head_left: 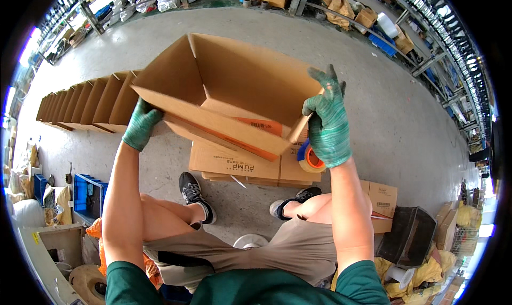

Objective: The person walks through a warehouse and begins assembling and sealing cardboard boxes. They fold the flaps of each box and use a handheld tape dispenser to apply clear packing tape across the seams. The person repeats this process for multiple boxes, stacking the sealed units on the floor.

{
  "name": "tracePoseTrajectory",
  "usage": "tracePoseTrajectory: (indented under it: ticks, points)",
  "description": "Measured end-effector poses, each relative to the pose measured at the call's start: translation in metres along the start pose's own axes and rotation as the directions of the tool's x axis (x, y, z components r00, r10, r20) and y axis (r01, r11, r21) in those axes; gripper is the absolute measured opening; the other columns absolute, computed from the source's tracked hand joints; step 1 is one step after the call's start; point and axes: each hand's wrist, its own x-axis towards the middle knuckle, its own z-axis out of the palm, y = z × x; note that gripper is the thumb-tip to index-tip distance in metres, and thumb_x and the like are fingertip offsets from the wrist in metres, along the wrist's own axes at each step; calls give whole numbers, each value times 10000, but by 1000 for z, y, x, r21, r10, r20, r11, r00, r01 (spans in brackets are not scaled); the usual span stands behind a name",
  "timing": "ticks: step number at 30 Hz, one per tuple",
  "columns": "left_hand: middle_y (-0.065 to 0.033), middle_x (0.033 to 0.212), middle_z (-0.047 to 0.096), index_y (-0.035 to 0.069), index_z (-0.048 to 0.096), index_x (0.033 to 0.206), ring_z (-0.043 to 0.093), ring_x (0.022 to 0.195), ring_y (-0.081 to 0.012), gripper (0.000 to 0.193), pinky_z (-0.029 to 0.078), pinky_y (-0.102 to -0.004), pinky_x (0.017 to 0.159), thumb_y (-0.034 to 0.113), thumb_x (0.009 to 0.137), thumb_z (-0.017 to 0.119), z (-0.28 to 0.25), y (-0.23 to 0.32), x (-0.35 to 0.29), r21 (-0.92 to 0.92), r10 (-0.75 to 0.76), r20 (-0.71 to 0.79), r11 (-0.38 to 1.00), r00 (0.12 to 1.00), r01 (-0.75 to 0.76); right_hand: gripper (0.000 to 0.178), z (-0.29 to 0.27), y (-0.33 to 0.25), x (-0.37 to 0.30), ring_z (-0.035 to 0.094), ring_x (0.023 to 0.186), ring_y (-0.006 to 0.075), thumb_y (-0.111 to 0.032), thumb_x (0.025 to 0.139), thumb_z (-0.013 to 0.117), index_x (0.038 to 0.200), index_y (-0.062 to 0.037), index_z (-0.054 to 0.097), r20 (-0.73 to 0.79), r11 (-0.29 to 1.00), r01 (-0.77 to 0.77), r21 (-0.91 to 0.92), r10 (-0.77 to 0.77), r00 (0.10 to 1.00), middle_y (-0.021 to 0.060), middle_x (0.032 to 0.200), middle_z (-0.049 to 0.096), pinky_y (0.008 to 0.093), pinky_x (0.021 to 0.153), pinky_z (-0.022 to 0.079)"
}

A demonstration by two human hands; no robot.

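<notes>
An open cardboard box is held up in front of me, its inside facing up and toward me. My left hand, in a green glove, is closed on its left corner, with the fingers partly hidden behind the cardboard. At the right end, my right hand, gloved alike, grips the box wall with the thumb, while some fingers point up past the edge. Below the box lies a stack of flattened cartons. A tape roll with an orange core rests on the stack's right side, close under my right hand.
A row of open cardboard boxes stretches along the floor to the left. Blue crates stand at lower left. A printed carton and a dark bin are at lower right. Metal racks with clutter line the far side.
</notes>
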Motion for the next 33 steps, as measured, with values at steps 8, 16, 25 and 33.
tracePoseTrajectory:
  ticks: [8, 16, 25, 33]
  points:
    - [-72, 1439, 482, 103, 180, 1571, 475, 1274, -166, 1111, 435, -331, 1082, 248, 735, 898, 41, 11, -7, 213, -243, 329, 960, 913, 179, 363, 33, 48, -14, 576, 1152, 326, -4, 816, 633, 1150, -141, 667, 5, 990, -102, -96, 103, 995, 144, 1396, 514, 418, 1013, 489]
    - [-130, 1481, 500, 54, 618, 1317, 265, 1481, -297, 768, 204, -472, 1205, 667, 853, 631, 61, 38, 4, 248, 218, 423, 905, 879, -344, 183, 52, 66, -38, 620, 1055, 296, -57, 799, 666, 970, -82, 728, 3, 981, -194, -1, 194, 981, 95, 1004, 693, 409, 954, 491]
    - [-124, 1127, 614, 26, 520, 1261, 585, 994, -197, 574, 513, -340, 902, 290, 839, 807, 87, 8, 18, 543, 85, -128, 840, 988, -1, 462, 25, 75, -20, 562, 1197, 227, -289, 998, 562, 1419, -151, 429, 71, 477, -558, 679, 714, 697, 112, 1323, 551, 387, 1033, 442]
    - [-138, 1438, 499, 82, 319, 1525, 491, 1292, -225, 810, 426, -351, 1088, 268, 879, 772, 98, 25, 10, 327, -123, -100, 933, 987, 149, 529, 35, 67, -16, 543, 1171, 178, -195, 962, 658, 1437, -104, 444, 181, 489, -603, 631, 662, 727, 46, 1298, 538, 304, 1021, 426]
